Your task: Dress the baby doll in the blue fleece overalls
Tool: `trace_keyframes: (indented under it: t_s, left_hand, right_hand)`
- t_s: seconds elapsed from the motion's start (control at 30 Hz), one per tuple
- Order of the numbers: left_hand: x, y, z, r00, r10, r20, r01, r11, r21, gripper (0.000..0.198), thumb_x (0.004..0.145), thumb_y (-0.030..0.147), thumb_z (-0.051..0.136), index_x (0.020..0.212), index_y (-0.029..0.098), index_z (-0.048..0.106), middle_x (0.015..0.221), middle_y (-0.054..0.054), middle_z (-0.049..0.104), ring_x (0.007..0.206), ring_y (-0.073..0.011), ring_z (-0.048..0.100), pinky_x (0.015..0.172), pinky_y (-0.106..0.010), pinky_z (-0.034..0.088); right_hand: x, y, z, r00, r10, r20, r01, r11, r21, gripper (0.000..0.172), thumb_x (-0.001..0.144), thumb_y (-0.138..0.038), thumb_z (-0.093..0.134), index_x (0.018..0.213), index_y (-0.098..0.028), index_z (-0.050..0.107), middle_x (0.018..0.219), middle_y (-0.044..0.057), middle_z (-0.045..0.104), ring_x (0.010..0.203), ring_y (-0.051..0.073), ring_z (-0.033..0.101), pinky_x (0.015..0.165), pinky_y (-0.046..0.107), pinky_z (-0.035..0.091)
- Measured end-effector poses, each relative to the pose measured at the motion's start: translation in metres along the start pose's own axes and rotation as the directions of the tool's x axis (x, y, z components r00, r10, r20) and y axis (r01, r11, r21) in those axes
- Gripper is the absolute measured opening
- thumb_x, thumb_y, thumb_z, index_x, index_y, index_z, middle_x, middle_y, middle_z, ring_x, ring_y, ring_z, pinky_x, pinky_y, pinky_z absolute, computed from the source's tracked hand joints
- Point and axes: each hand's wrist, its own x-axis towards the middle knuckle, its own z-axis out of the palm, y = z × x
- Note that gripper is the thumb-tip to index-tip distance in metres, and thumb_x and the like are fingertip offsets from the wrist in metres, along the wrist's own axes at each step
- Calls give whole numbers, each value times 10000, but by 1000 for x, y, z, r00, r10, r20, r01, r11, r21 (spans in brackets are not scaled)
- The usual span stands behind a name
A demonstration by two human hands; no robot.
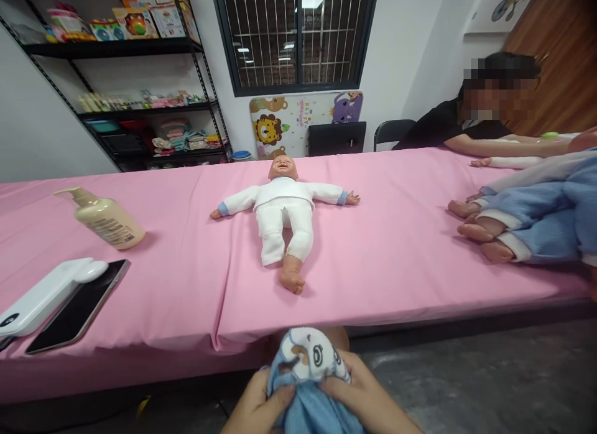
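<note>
Low in the view, beyond the table's front edge, my left hand (262, 400) grips the left side of a blue cloth garment (310, 406). My right hand (357, 384) holds its other side, thumb on a white part printed with a cartoon face. On the pink-covered table (387, 253), a baby doll (284, 191) in white clothes lies on its back, arms spread and head toward the far edge. One of its feet is bare; the other leg's end is covered by the white trouser leg, and no foot shows there.
A pump bottle (109, 221), a white device (41, 297) and a dark phone (79, 309) lie at left. More dolls in blue trousers (541, 216) lie at right, near a seated person (433, 126). Behind stand shelves (112, 48) and a black chair (394, 132).
</note>
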Motion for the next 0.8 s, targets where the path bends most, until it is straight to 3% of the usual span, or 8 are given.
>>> trace_keyframes:
  t_s: [0.1,0.2,0.27,0.37,0.47,0.57,0.67,0.8]
  left_hand:
    - [5,31,7,995,46,-86,-51,997,-60,678,653,666,663,1066,128,655,1066,-117,654,1079,-266,572,973,-365,476]
    - [7,86,10,988,147,-42,-150,987,-64,687,649,676,652,1050,118,655,1033,-99,665,1066,-268,585,964,-347,477]
    - [12,133,4,963,268,10,-269,963,26,566,738,605,606,1036,126,651,1017,-84,672,1022,-254,605,905,-325,498]
    - [40,197,-16,900,435,29,-425,859,284,471,795,544,548,977,122,654,1017,-81,675,960,-245,615,858,-321,503]
    - [94,232,-41,845,525,103,-498,702,509,377,805,440,519,979,142,670,1097,-59,661,1027,-238,589,987,-348,438]
    - [151,236,-59,841,535,86,-467,637,613,311,777,311,487,951,136,677,1061,-71,673,1077,-255,573,1052,-376,384]
    - [184,223,-67,863,505,9,-415,699,583,316,765,332,517,954,135,675,1061,-93,673,1140,-275,551,1070,-386,372]
    - [185,203,-72,935,353,38,-332,828,452,504,770,491,568,1135,148,622,1215,-114,609,1134,-281,567,1007,-399,442]
  right_hand:
    - [-2,-27,1,948,37,316,-46,999,20,689,708,-516,721,1274,-165,545,1116,76,603,1051,196,566,993,306,413]
    - [5,-71,4,786,51,616,-26,998,-50,841,643,-585,739,1290,-100,509,1066,107,607,999,218,590,964,345,451]
    - [19,-105,10,699,36,714,59,992,-109,833,592,-445,819,1273,-79,507,1042,116,614,964,222,605,902,336,498]
    - [60,-145,24,821,-115,559,307,914,-264,729,666,-307,775,1301,-115,472,1166,119,575,1082,224,562,954,345,482]
    - [115,-160,33,865,-247,436,463,728,-506,682,719,-297,705,1320,-108,445,1331,127,466,1229,249,452,1078,384,375]
    - [164,-161,25,925,-204,319,379,494,-782,504,744,-214,628,1204,-44,512,1231,152,533,1117,263,513,1007,398,412]
    - [190,-165,4,971,-113,213,235,253,-938,313,726,-222,614,988,-55,581,1019,141,606,890,246,562,825,387,465]
    - [193,-176,-21,984,21,177,170,196,-966,355,694,-300,656,975,-93,590,983,126,609,844,245,560,781,389,463]
